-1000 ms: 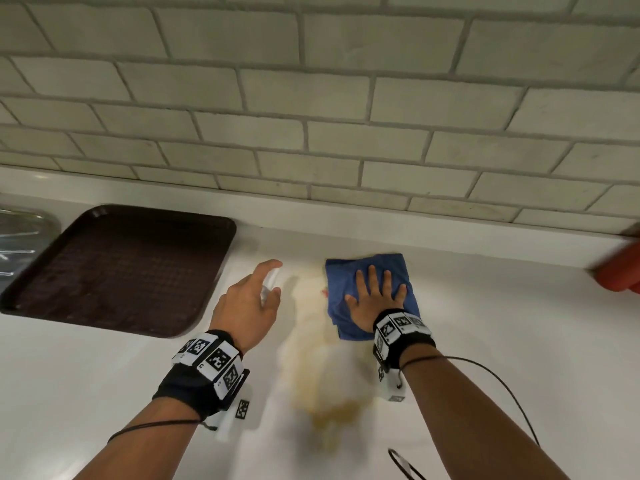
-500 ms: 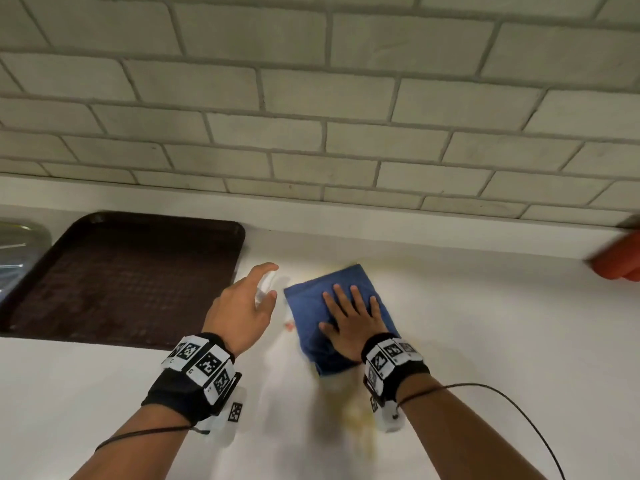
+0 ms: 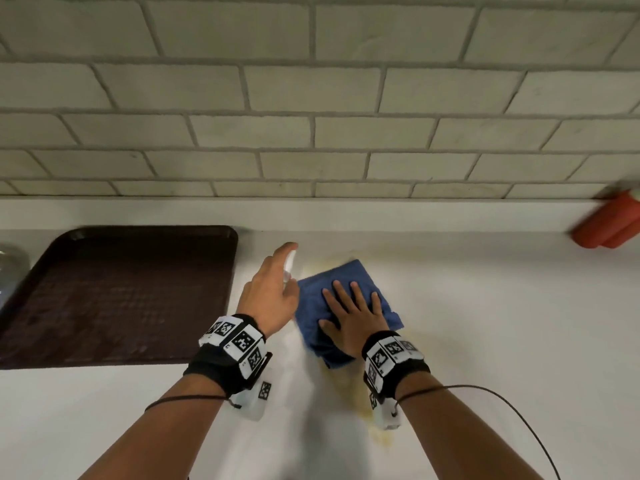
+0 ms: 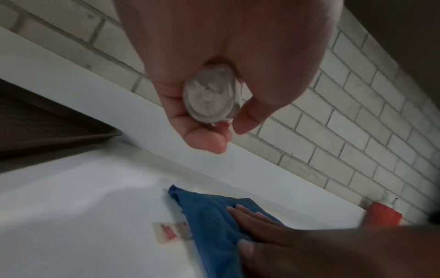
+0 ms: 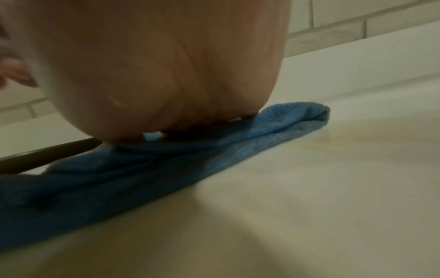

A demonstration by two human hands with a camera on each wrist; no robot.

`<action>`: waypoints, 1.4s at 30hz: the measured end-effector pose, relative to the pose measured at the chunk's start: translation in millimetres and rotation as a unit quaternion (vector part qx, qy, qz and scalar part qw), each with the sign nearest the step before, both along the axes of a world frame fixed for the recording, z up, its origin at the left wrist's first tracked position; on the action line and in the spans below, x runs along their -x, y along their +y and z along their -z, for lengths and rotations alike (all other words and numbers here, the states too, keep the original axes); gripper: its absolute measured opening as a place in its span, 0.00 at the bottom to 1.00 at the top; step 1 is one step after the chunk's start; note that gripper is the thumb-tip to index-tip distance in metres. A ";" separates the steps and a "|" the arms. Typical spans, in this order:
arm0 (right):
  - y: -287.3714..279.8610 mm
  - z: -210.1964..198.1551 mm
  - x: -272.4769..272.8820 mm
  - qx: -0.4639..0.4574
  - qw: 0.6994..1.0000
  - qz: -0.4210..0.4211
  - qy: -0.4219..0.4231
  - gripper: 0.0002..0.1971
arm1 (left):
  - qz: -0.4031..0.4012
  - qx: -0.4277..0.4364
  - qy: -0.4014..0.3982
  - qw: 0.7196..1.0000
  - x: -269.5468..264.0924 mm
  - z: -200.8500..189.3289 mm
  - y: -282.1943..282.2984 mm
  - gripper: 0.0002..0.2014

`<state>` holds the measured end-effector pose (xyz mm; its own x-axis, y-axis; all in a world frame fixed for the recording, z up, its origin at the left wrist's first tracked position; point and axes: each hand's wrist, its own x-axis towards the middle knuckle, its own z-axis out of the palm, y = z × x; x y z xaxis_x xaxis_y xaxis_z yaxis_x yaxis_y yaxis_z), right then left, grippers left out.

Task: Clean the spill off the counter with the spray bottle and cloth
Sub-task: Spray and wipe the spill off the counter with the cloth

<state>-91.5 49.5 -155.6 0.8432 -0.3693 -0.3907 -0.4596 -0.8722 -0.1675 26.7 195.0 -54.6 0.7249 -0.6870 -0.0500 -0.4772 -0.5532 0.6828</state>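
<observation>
My left hand (image 3: pixel 273 292) grips a small clear spray bottle (image 3: pixel 289 268) above the white counter (image 3: pixel 485 341), index finger stretched over its top. In the left wrist view the bottle's round base (image 4: pixel 210 96) sits between my curled fingers (image 4: pixel 204 139) and thumb. My right hand (image 3: pixel 353 306) lies flat, fingers spread, pressing a folded blue cloth (image 3: pixel 346 275) onto the counter just right of the bottle. A yellowish spill smear (image 3: pixel 356 396) trails toward me from the cloth, with a faint patch (image 3: pixel 329 263) behind it. In the right wrist view my palm (image 5: pixel 154 65) bears on the cloth (image 5: pixel 238 150).
A dark brown tray (image 3: pixel 121 292) lies on the counter to the left, with a shiny metal object (image 3: pixel 10 265) at its far side. An orange-red object (image 3: pixel 606 223) lies at the back right. A small red-printed packet (image 4: pixel 169 231) sits by the cloth's left edge. A tiled wall (image 3: pixel 311 116) stands behind.
My right hand has slid the cloth left and toward me over the wide yellowish patch, which now shows only as a thin smear. My left hand still holds the bottle beside it.
</observation>
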 end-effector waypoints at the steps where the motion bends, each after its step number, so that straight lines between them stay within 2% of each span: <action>1: -7.2 -1.2 -5.6 -0.007 1.000 0.015 0.003 0.35 | 0.009 -0.002 -0.003 1.000 1.9 -0.4 -2.8 0.30; 6: -53.2 -9.2 -21.7 -0.026 0.997 0.070 0.015 0.37 | 0.028 -0.014 -0.025 0.999 8.6 -2.7 -12.5 0.29; 11: -86.0 -13.5 -8.6 -0.036 0.993 0.111 0.013 0.38 | 0.013 -0.027 -0.039 0.999 7.3 -2.0 -16.9 0.29; 18: -109.8 -6.0 70.9 -0.028 0.983 0.183 0.006 0.37 | -0.026 -0.045 -0.041 0.998 18.3 -4.0 -29.6 0.27; 23: -103.6 -5.5 132.5 -0.011 0.982 0.191 0.012 0.36 | -0.050 -0.053 -0.036 0.997 38.1 -3.7 -36.2 0.27; 26: -109.9 -8.6 119.1 -0.016 0.981 0.192 0.026 0.37 | -0.047 -0.052 -0.028 0.997 47.5 -2.4 -32.5 0.27; 30: -115.6 -9.4 63.6 -0.010 0.982 0.186 0.043 0.37 | -0.052 -0.054 -0.029 0.997 51.2 0.1 -14.8 0.27; 33: -91.5 -10.5 24.2 -0.008 0.988 0.147 0.042 0.36 | -0.054 -0.055 -0.027 0.997 49.3 1.9 1.6 0.28; 36: -38.9 -10.3 7.6 -0.013 0.997 0.077 0.021 0.35 | -0.063 -0.060 -0.032 0.996 42.5 2.0 15.9 0.28; 39: 21.6 -7.8 24.6 -0.016 1.000 -0.002 0.009 0.37 | -0.069 -0.053 -0.029 0.996 37.7 0.6 28.1 0.27; 42: 54.1 -6.5 55.3 0.008 0.999 -0.048 -0.013 0.39 | -0.063 -0.037 -0.027 0.997 35.3 0.6 37.5 0.27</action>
<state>-146.8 103.7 -149.1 0.8844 -0.2922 -0.3639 -0.3698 -0.9144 -0.1646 -8.6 232.5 -55.2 0.8089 -0.5854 -0.0556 -0.4352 -0.6596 0.6128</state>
